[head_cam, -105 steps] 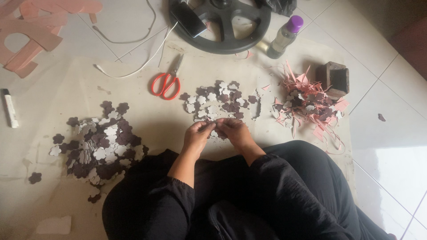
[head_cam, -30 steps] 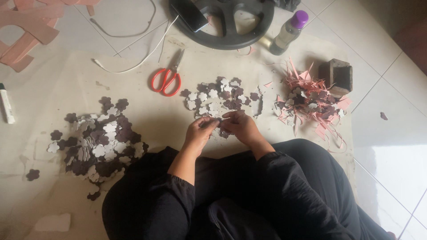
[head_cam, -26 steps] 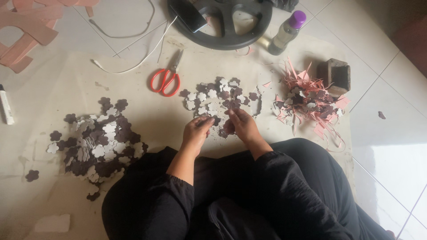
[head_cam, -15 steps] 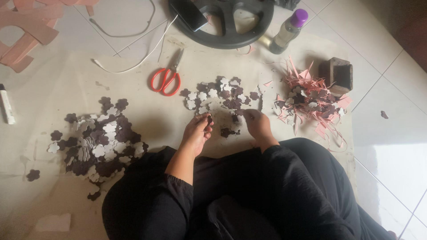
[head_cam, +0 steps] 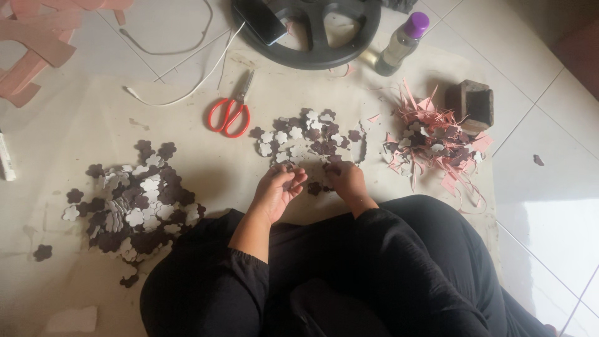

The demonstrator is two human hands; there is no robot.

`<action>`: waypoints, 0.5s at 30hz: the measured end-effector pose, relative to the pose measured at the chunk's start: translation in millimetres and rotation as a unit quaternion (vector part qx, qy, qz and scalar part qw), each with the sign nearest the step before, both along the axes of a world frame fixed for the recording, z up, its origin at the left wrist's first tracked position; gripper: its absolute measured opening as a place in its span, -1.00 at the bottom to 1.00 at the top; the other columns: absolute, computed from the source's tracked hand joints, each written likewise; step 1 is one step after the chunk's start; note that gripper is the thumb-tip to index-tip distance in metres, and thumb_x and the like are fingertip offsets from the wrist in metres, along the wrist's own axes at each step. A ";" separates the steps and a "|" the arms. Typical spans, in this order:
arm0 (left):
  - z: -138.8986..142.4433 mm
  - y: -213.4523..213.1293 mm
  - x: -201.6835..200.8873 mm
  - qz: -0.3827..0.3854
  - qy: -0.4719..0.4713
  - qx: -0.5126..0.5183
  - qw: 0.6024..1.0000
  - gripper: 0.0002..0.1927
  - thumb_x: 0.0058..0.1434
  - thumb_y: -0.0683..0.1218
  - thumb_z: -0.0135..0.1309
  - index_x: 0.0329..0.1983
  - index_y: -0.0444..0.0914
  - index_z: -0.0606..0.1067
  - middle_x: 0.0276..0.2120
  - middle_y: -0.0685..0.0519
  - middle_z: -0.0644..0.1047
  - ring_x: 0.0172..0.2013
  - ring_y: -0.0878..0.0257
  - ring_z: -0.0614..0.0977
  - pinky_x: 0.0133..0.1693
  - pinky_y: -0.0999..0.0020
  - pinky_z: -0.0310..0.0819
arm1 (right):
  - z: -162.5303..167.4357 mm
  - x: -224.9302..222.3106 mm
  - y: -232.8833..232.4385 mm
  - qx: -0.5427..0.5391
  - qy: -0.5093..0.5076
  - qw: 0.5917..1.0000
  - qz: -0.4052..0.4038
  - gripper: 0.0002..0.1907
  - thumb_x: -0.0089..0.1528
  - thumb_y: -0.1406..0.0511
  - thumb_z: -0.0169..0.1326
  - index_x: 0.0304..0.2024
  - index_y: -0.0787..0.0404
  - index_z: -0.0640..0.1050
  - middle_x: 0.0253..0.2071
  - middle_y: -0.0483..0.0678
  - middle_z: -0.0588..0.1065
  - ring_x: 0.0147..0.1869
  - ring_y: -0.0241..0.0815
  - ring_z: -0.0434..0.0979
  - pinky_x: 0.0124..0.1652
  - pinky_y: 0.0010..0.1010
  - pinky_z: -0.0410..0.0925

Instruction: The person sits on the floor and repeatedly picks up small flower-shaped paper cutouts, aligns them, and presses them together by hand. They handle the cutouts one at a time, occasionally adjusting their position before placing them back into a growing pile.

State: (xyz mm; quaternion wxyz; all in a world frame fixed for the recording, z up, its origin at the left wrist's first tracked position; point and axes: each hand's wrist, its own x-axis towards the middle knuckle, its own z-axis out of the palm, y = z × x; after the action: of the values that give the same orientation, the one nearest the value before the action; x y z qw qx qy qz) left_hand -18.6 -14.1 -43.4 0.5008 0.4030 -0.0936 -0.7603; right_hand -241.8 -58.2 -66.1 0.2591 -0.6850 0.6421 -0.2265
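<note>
A small dark flower cutout [head_cam: 291, 181] is pinched between the curled fingers of the left hand [head_cam: 279, 189], just in front of the knees, at the near edge of a scattered cluster of dark and white flower cutouts [head_cam: 304, 135] on the floor sheet [head_cam: 187, 137]. The right hand [head_cam: 347, 180] is laid knuckles-up beside it on a few loose cutouts [head_cam: 315, 187]; whether its grip is closed on one cannot be told. Red scissors [head_cam: 229, 115] are seen beyond, a larger pile of cutouts [head_cam: 134, 203] to the left, and pink paper scraps [head_cam: 430, 140] to the right.
</note>
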 end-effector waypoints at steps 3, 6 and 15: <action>-7.8 -0.3 1.1 0.023 -0.016 0.002 1.000 -0.88 0.31 -0.08 -0.02 -0.12 -0.17 0.44 -0.36 0.10 0.51 -0.35 0.30 0.51 -0.31 0.39 0.38 | 1.8 3.6 2.8 0.047 -0.060 0.996 -0.052 -0.69 0.15 0.30 0.20 -0.03 0.14 0.61 -0.22 0.03 0.61 -0.19 -0.04 0.63 -0.16 -0.26 0.47; -16.9 -1.2 4.6 0.055 0.005 0.002 0.998 -0.66 0.42 0.11 -0.05 -0.12 -0.25 0.50 -0.48 0.13 0.37 -0.49 0.34 0.35 -0.43 0.42 0.26 | 6.4 -3.0 -2.8 0.034 -0.092 0.994 -0.055 -0.69 0.18 0.28 0.23 -0.03 0.19 0.60 -0.25 0.00 0.63 -0.22 -0.19 0.63 -0.17 -0.36 0.46; -15.8 -2.6 5.1 0.045 -0.062 -0.047 0.996 -0.63 0.34 0.05 0.09 0.08 -0.27 0.47 -0.32 0.17 0.51 -0.38 0.40 0.44 -0.36 0.46 0.30 | 37.9 -81.2 -30.0 -0.059 -0.382 0.877 -0.284 -0.76 0.37 0.24 0.08 -0.08 0.32 0.54 -0.32 -0.07 0.53 -0.33 -0.28 0.52 -0.33 -0.48 0.36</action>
State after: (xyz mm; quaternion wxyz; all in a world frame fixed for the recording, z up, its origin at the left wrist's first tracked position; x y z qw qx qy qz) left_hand -13.6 -16.8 -59.1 0.5457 0.4295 -0.1417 -0.7055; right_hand -323.0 -88.2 -28.2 0.3674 -0.3474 0.6458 -0.5720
